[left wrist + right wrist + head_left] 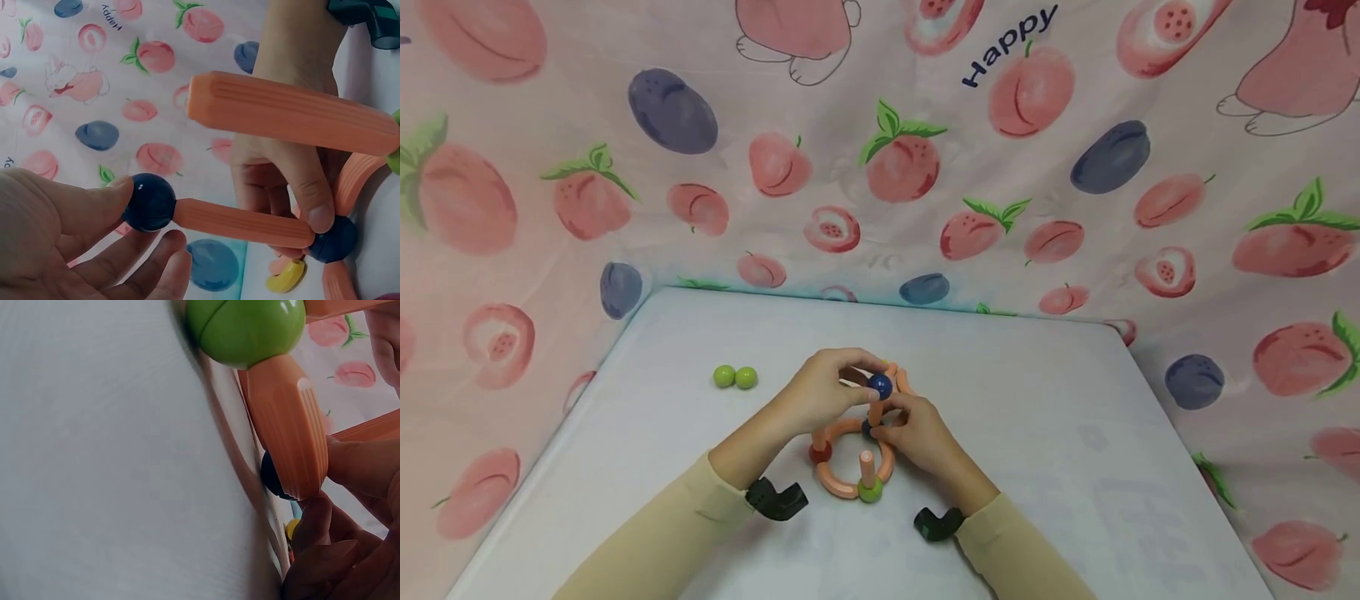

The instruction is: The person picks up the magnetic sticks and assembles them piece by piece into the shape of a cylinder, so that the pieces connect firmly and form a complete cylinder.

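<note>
A ring of curved orange rods [837, 481] lies on the white table, joined by a red ball [821, 452], a green ball [870, 490] and a dark blue ball [332, 239]. Short orange rods stand up from these balls. With thumb and fingers, my left hand [816, 392] pinches a blue ball [880, 385] at the top of one upright orange rod [244, 223]. Low down, my right hand [925, 433] pinches the dark blue ball at that rod's foot. The green ball's upright rod [867, 468] has a bare top end.
Two loose green balls [735, 377] lie side by side at the left of the table [1037, 400]. Behind the hands are more orange pieces [904, 381] and a yellow piece [286, 276]. A fruit-printed cloth [850, 167] rises at the back and sides.
</note>
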`<action>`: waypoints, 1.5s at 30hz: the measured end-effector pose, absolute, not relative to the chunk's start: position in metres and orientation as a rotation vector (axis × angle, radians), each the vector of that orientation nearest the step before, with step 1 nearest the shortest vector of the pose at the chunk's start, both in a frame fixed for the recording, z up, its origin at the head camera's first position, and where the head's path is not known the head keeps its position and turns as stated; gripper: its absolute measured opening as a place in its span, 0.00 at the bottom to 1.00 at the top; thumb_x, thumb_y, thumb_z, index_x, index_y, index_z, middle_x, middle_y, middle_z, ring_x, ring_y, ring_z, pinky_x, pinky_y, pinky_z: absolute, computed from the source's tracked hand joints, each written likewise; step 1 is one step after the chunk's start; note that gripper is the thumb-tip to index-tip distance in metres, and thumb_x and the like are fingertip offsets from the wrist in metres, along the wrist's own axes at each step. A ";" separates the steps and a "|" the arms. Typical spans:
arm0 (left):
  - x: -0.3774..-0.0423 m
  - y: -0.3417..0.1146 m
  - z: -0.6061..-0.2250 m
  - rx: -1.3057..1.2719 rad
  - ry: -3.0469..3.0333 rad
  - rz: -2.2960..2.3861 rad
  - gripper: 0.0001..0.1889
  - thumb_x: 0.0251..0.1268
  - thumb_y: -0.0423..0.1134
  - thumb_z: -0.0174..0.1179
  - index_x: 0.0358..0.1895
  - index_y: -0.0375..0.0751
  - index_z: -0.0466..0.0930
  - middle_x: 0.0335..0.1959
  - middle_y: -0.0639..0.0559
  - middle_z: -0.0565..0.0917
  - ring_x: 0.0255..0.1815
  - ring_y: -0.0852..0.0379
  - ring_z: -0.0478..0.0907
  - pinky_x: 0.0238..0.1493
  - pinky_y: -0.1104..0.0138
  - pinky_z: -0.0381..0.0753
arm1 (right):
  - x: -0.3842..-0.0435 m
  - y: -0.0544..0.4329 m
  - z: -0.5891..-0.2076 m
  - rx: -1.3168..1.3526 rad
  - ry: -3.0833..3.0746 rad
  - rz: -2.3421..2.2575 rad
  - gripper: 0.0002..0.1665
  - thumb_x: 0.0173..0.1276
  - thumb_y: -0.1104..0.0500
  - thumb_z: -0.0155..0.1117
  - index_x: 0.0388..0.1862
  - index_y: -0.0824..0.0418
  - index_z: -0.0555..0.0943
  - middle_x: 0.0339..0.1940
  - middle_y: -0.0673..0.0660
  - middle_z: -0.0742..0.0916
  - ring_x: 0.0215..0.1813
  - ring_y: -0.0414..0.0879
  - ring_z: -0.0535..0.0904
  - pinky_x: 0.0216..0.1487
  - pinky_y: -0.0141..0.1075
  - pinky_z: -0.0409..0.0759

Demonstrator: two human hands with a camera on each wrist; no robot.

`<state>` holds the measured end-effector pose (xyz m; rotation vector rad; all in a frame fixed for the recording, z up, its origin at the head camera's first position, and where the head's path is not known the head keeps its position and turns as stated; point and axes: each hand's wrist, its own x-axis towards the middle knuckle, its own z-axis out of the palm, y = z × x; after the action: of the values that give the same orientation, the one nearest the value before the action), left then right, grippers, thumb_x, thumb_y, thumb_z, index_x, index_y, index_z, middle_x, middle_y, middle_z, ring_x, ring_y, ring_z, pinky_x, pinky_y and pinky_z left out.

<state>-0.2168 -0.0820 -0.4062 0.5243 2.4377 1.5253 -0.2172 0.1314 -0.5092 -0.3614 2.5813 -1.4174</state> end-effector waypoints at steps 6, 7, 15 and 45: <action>-0.223 -0.107 -0.402 0.505 2.521 1.491 0.14 0.77 0.39 0.67 0.61 0.52 0.87 0.61 0.52 0.89 0.61 0.51 0.86 0.62 0.50 0.87 | -0.218 0.129 -0.508 -0.375 2.573 -1.428 0.13 0.66 0.62 0.80 0.45 0.47 0.89 0.49 0.52 0.90 0.34 0.44 0.80 0.34 0.33 0.80; -0.225 -0.114 -0.401 0.489 2.548 1.487 0.14 0.78 0.39 0.67 0.61 0.51 0.87 0.60 0.52 0.89 0.61 0.50 0.86 0.62 0.49 0.87 | -0.218 0.129 -0.508 -0.369 2.576 -1.423 0.13 0.66 0.62 0.80 0.45 0.47 0.89 0.48 0.51 0.90 0.35 0.44 0.80 0.34 0.32 0.79; -0.238 -0.173 -0.405 0.315 2.694 1.433 0.15 0.79 0.39 0.64 0.63 0.46 0.86 0.63 0.43 0.88 0.63 0.45 0.85 0.59 0.51 0.85 | -0.216 0.130 -0.511 -0.340 2.601 -1.397 0.13 0.65 0.61 0.81 0.46 0.48 0.89 0.43 0.49 0.90 0.35 0.45 0.77 0.33 0.32 0.75; -0.248 -0.202 -0.487 0.148 2.932 1.005 0.19 0.69 0.27 0.66 0.62 0.35 0.84 0.58 0.35 0.87 0.57 0.40 0.84 0.64 0.44 0.83 | -0.215 0.131 -0.513 -0.305 2.561 -1.459 0.12 0.66 0.62 0.80 0.45 0.52 0.89 0.37 0.51 0.88 0.32 0.45 0.76 0.29 0.30 0.73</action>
<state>-0.2476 -0.2019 -0.4872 0.1483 2.9320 1.0048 -0.2146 0.1313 -0.5133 -0.3048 2.5605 -1.4588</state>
